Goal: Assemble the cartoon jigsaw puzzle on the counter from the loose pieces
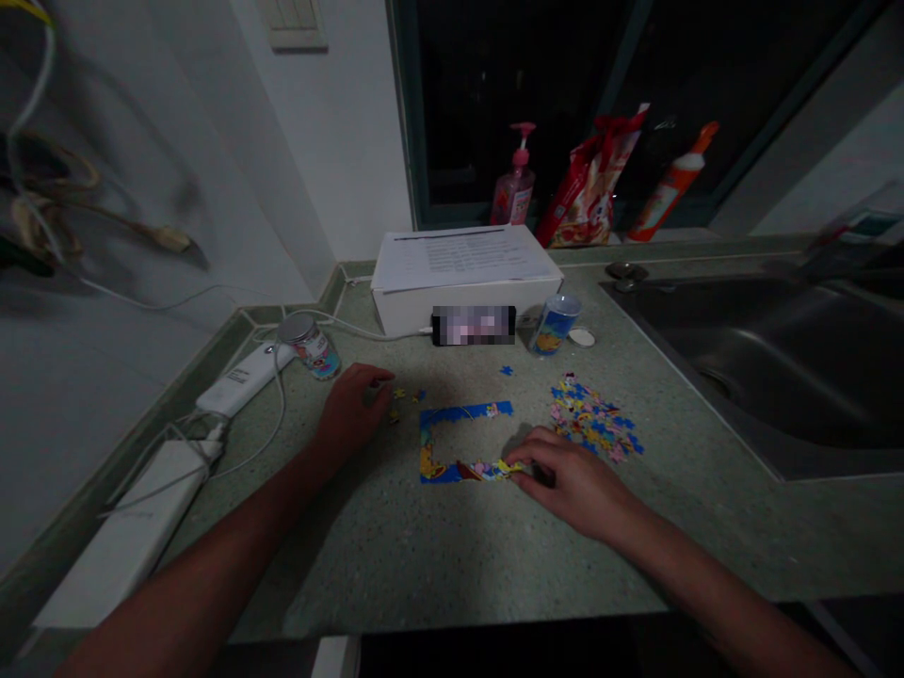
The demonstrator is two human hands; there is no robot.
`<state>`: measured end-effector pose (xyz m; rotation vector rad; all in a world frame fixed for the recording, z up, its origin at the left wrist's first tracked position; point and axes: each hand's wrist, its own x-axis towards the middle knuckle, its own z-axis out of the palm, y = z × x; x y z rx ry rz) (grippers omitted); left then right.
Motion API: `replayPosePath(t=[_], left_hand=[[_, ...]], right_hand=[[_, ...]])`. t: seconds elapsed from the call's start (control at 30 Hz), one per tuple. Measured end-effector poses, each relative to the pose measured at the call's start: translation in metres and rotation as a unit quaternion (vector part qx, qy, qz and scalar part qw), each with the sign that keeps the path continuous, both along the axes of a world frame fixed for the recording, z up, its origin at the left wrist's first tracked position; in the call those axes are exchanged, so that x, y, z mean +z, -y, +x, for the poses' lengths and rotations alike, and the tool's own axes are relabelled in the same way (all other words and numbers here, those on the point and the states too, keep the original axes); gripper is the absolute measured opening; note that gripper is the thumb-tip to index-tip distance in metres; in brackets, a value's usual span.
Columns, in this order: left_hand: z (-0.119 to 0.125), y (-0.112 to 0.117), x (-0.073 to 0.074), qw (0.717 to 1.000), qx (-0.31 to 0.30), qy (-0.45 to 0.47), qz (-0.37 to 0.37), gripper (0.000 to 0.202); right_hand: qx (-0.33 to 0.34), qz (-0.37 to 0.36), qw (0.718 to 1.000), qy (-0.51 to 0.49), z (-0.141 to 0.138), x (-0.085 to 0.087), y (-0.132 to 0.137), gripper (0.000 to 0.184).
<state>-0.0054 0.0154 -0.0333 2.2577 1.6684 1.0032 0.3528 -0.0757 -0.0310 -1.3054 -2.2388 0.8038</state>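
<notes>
A partly joined jigsaw puzzle frame (426,452) lies on the counter, with a top strip, a left side and a bottom strip. At the right end of the bottom strip, my right hand (569,476) pinches a yellowish jigsaw piece (511,466) between thumb and fingers. My left hand (353,410) rests on the counter left of the frame, its fingers loosely curled and a gap showing at the thumb. Several loose pieces (399,393) lie just beyond its fingertips. A heap of mixed pieces (593,419) spreads behind my right hand. One blue piece (507,370) lies alone above the frame.
A phone (473,326) leans against a white box (402,306). Beside it stand an open blue tin (555,327) and a round lid (582,337). Another can (311,347), power strips (134,527) and cables are at left. A sink (763,367) is at right; bottles and a bag line the sill.
</notes>
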Motion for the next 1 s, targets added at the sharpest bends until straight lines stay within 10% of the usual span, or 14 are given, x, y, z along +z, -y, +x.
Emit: replayPosePath(t=[1.0], left_hand=[[-0.0003, -0.0003, 0.0008, 1.000, 0.004, 0.005, 0.000, 0.019]], right_hand=[[-0.026, 0.019, 0.999, 0.021, 0.0020, 0.0037, 0.0000, 0.014]])
